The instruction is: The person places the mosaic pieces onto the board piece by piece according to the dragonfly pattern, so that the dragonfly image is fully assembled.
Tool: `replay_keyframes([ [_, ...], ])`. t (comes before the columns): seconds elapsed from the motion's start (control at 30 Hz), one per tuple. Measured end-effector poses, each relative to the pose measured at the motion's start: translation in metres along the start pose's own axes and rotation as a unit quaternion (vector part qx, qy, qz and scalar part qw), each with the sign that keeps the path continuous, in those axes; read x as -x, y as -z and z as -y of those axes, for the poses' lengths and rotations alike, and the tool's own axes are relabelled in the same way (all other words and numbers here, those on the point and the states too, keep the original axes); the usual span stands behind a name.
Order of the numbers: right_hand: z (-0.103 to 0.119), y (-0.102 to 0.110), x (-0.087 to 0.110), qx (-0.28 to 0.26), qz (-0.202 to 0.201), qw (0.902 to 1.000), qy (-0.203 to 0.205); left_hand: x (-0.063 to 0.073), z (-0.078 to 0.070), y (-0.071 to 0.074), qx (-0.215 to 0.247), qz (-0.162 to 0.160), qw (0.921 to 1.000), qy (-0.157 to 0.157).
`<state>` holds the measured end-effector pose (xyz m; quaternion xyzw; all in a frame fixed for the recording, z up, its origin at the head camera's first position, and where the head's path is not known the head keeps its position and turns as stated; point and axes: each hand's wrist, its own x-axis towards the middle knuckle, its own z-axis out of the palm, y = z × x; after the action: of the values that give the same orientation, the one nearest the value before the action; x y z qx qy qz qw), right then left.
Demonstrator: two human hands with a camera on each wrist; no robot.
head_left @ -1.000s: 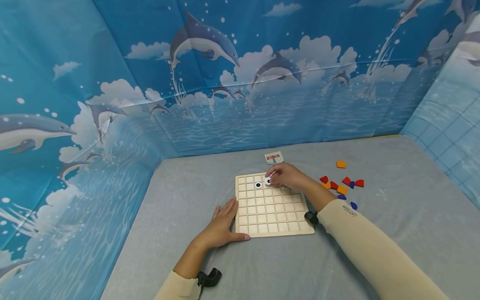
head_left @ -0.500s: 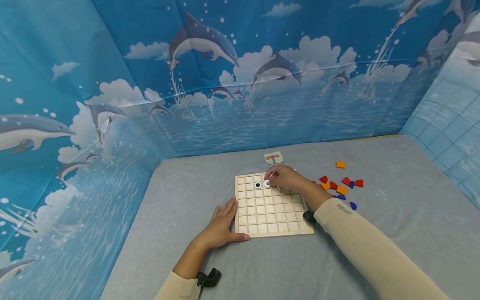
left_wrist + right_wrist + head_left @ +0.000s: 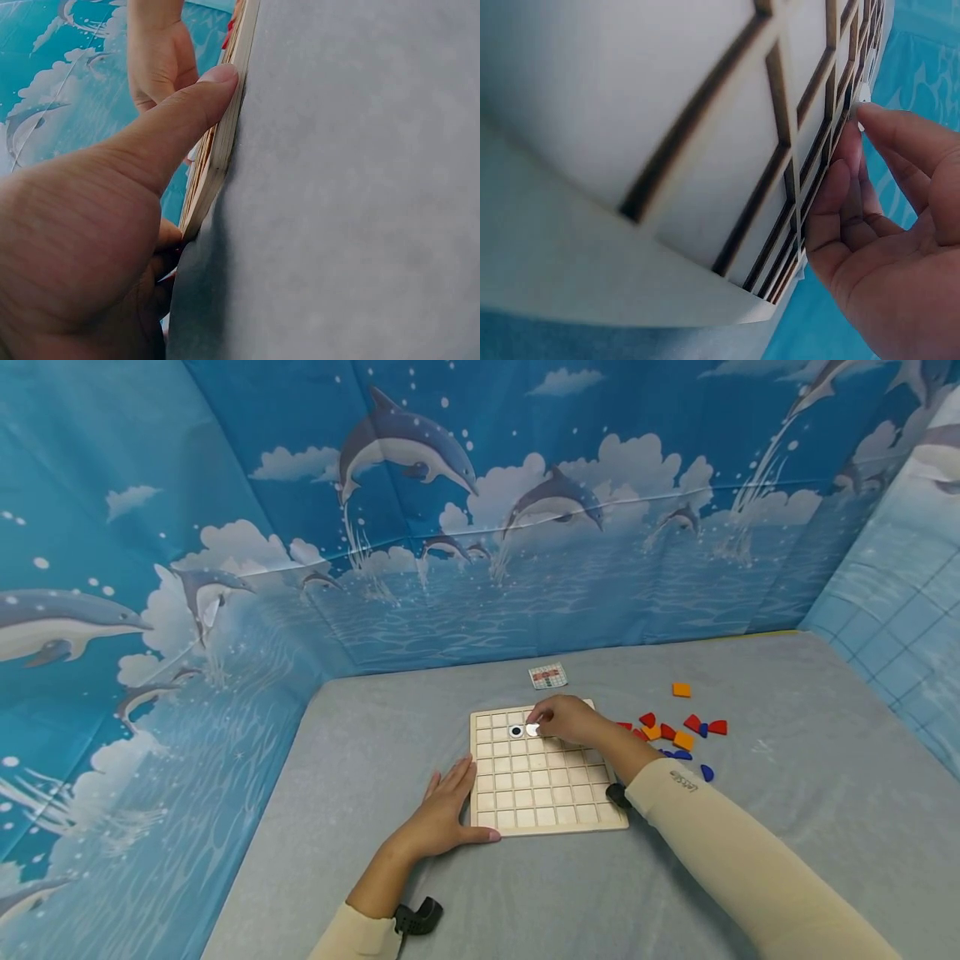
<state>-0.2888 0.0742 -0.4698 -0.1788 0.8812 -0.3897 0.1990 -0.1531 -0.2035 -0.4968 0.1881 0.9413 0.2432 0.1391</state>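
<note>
A square wooden grid board lies on the grey cloth. One white disc with a black centre sits in its second row from the back. Just right of that, my right hand pinches another white disc low over the grid, its fingers covering part of it. In the right wrist view, the thumb and fingertips meet around the white disc close to the grid ridges. My left hand rests at the board's near left corner, fingers straight along the left side and thumb on the front edge.
A small pattern card lies behind the board. Several red, orange and blue pieces are scattered to the right, among them an orange square and a blue half-round. A dolphin-print curtain stands behind and at the sides.
My right hand has moved slightly left and toward me with the white disc, bringing it closer beside the other disc. The left hand and the board have stayed put.
</note>
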Motion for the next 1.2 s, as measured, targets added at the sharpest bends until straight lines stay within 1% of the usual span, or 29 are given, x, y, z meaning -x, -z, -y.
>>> replay_keyframes([
  [0.2, 0.002, 0.003, 0.001, 0.002, 0.004, 0.9999, -0.015, 0.001, -0.002, 0.002, 0.003, 0.002, 1.0, 0.002],
  [0.4, 0.001, 0.004, 0.001, -0.007, 0.018, 0.9997, -0.016, 0.001, -0.002, 0.003, 0.001, 0.003, 1.0, 0.005],
  [0.63, -0.002, 0.01, 0.0, -0.063, 0.034, 0.997, -0.029, 0.001, 0.0, 0.001, 0.001, -0.001, 1.0, 0.006],
  [0.73, -0.003, 0.015, 0.002, -0.082, 0.039, 0.9958, -0.01, 0.001, 0.0, 0.001, 0.005, -0.002, 1.0, 0.004],
  [0.87, -0.002, 0.024, 0.01, -0.096, 0.028, 0.9949, 0.013, 0.001, 0.0, 0.0, 0.005, -0.003, 1.0, 0.0],
  [0.97, -0.001, 0.03, 0.016, -0.105, 0.013, 0.9942, 0.02, 0.001, 0.0, 0.0, 0.003, -0.002, 1.0, 0.0],
  [1.2, -0.002, 0.043, 0.029, -0.12, -0.028, 0.9922, 0.016, 0.001, 0.0, 0.0, 0.001, 0.001, 1.0, 0.003],
])
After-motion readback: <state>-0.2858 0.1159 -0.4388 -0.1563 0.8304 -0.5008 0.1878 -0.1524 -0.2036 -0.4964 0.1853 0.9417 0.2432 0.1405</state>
